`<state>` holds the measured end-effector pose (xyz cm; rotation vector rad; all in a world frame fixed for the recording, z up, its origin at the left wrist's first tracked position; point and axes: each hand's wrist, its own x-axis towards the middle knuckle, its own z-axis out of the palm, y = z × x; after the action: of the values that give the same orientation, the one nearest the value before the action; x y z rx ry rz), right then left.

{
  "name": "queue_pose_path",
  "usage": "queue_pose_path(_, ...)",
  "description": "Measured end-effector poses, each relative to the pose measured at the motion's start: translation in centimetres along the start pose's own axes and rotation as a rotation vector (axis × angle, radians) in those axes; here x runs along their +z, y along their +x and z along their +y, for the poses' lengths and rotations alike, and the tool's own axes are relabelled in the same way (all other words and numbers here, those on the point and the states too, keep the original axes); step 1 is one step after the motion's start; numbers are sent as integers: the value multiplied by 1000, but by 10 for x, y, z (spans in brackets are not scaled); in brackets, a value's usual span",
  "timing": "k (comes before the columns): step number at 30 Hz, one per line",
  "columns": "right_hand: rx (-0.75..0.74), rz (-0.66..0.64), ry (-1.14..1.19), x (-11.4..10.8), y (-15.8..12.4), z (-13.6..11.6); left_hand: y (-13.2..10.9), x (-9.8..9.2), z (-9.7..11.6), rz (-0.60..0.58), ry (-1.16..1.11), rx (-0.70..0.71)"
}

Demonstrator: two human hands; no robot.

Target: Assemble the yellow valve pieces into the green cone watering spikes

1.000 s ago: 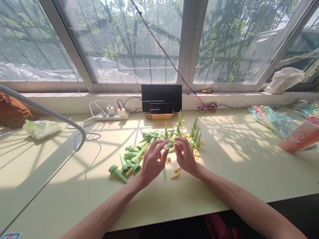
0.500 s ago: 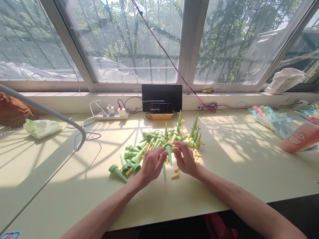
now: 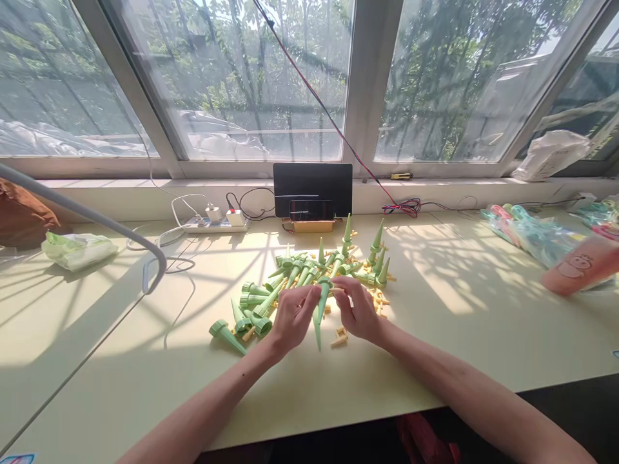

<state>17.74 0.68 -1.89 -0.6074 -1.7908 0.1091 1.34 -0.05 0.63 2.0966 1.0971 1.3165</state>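
Observation:
Between thumb and fingers, my left hand (image 3: 293,317) grips a green plastic watering spike (image 3: 324,303), its ribbed cap end up and its point slanting down. My right hand (image 3: 358,310) pinches a small yellow peg (image 3: 334,290) against the spike's side, just below the cap; how deep the peg sits cannot be seen. Behind both hands spreads a pile of similar green spikes (image 3: 261,303), some with yellow pegs in their sides. Several loose yellow pegs (image 3: 339,338) lie on the table near my right wrist.
A tablet (image 3: 313,183) and a phone (image 3: 312,209) on a cardboard stand are behind the pile. A power strip (image 3: 207,225) with cables lies left of them. A grey curved bar (image 3: 120,229) crosses the left side. At right are a pink cup (image 3: 573,265) and plastic bags (image 3: 536,235).
The held spike has tilted, its point swinging from lower right to lower left. Both hands stay close together in nearly the same place.

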Motion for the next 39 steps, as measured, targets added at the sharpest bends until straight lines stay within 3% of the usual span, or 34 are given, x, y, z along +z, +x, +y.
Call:
queue_pose_path(3,55,2,-14,0,-1,1,1,-1,2,-57,-1,10)
queue_pose_path(11,121,-4,13,0,-2,3,1,0,0,-70,27,79)
queue_pose_path(18,152,22,25,1,0,3,0,3,-5,-41,97,167)
queue_pose_path(26,164,26,22,0,2,0,0,3,-8,-51,120,189)
queue_pose_path(39,215,-11,66,1,3,-1,2,4,-11,33,97,240)
